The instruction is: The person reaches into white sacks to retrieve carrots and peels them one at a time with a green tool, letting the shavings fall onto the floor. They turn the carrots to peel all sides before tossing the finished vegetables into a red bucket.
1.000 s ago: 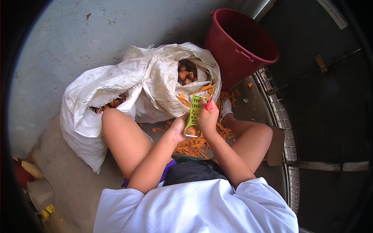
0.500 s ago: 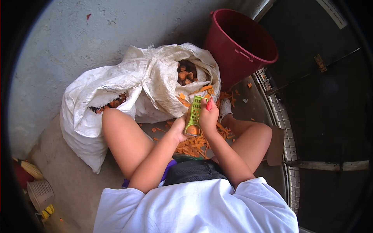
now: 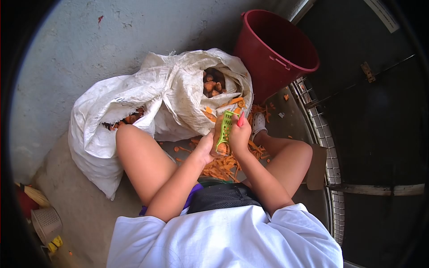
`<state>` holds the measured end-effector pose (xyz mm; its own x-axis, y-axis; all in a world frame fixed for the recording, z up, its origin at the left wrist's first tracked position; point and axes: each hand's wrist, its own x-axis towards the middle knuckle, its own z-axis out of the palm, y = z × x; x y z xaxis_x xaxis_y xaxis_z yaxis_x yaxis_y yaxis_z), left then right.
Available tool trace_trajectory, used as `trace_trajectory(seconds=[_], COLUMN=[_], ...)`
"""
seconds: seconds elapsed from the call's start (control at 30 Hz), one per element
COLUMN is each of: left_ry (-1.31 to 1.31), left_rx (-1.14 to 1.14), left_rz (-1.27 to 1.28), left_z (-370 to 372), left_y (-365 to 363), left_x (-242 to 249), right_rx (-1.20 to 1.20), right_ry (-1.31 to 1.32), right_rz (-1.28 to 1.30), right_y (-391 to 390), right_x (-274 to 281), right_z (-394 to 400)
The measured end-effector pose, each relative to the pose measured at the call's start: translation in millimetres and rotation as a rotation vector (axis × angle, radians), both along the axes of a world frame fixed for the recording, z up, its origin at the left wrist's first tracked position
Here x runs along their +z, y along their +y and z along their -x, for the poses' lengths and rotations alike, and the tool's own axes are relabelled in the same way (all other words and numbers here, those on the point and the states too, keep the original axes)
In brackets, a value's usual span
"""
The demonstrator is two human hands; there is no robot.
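Forward reach is blocked by the white woven sacks (image 3: 178, 105) and the maroon bucket (image 3: 255, 67). Either side is fenced by the bent left leg (image 3: 142, 169) and right leg (image 3: 288, 154). Low passage is allowed between them, over the orange peelings (image 3: 219, 169); beside the left sack, concrete floor (image 3: 85, 210) can be crossed.

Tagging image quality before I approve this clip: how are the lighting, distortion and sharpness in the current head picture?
Head view: soft light, the white shirt bright, the inside of the red bucket in deep shadow; head view: corners black, the gridded strip at right bowed, as through a wide lens; head view: holes in the green tool distinct, finer detail too small to judge.
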<state>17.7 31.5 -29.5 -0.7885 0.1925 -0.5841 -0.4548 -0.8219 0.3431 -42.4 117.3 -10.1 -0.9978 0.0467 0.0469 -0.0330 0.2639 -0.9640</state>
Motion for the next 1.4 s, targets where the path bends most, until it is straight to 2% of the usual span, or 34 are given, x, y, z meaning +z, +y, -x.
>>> trace_trajectory(seconds=[0.07,0.17,0.2,0.23,0.3,0.4,0.43,0.5,0.53,0.63,0.67,0.8,0.9,1.0,1.07,1.1,1.13,1.17,1.2,1.27,1.37,1.4], left_ry=[0.027,0.025,0.034,0.059,0.114,0.088,0.076,0.047,0.006,0.101,0.12,0.07,0.046,0.101,0.037,0.004,0.067,0.067,0.067,0.107,0.096,0.059], left_rx=[-0.05,-0.292,-0.277,-0.296,-0.332,-0.197,-0.21,-0.237,-0.198,-0.089,-0.061,-0.03,-0.033,-0.075,-0.207,-0.271,-0.355,-0.363,-0.373,-0.354,-0.319,-0.289], left_rz=[0.045,0.024,0.044,0.05,0.065,0.111,0.123,0.151,0.094,-0.085,-0.143,-0.201,-0.149,-0.016,0.176,0.274,0.178,0.185,0.193,0.159,-0.002,0.012], left_z=[-2,-16,-18,-18,-15,-12,-10,-6,-4,0,-1,2,-1,0,-1,-3,-11,-15,-18,-20,-16,-14], left_y=[-3,0,2,1,-3,-3,-3,-6,-4,-4,-5,-5,-4,-4,-6,-7,-9,-8,-6,-5,-11,-11], left_x=[-9,20,22,24,27,26,25,20,14,0,0,-4,-1,7,12,15,20,24,28,22,28,27], right_rx=[-0.08,-0.261,-0.352,-0.435,-0.503,-0.325,-0.246,-0.09,-0.023,0.112,0.143,0.133,0.093,0.025,-0.019,-0.085,-0.149,-0.221,-0.295,-0.432,-0.438,-0.347], right_ry=[0.055,0.133,0.128,0.231,0.168,0.157,0.154,0.113,0.086,-0.071,0.013,0.075,0.083,0.098,0.114,0.162,0.206,0.3,0.177,0.2,0.141,0.133], right_rz=[-0.098,-0.112,-0.243,-0.288,-0.169,0.169,0.127,0.231,0.21,0.202,0.109,0.044,-0.077,-0.183,-0.192,-0.198,-0.205,-0.24,-0.291,-0.324,-0.117,-0.01], right_y=[3,27,37,44,54,50,44,22,12,-5,-6,-7,-5,-3,0,5,15,26,37,53,62,57], right_x=[-8,-21,-15,-16,-10,3,6,24,32,40,29,18,17,19,14,7,-3,-12,-10,-4,7,15], right_z=[9,61,77,89,105,97,89,56,37,-4,-9,-17,-16,-13,-4,10,28,49,64,84,89,80])
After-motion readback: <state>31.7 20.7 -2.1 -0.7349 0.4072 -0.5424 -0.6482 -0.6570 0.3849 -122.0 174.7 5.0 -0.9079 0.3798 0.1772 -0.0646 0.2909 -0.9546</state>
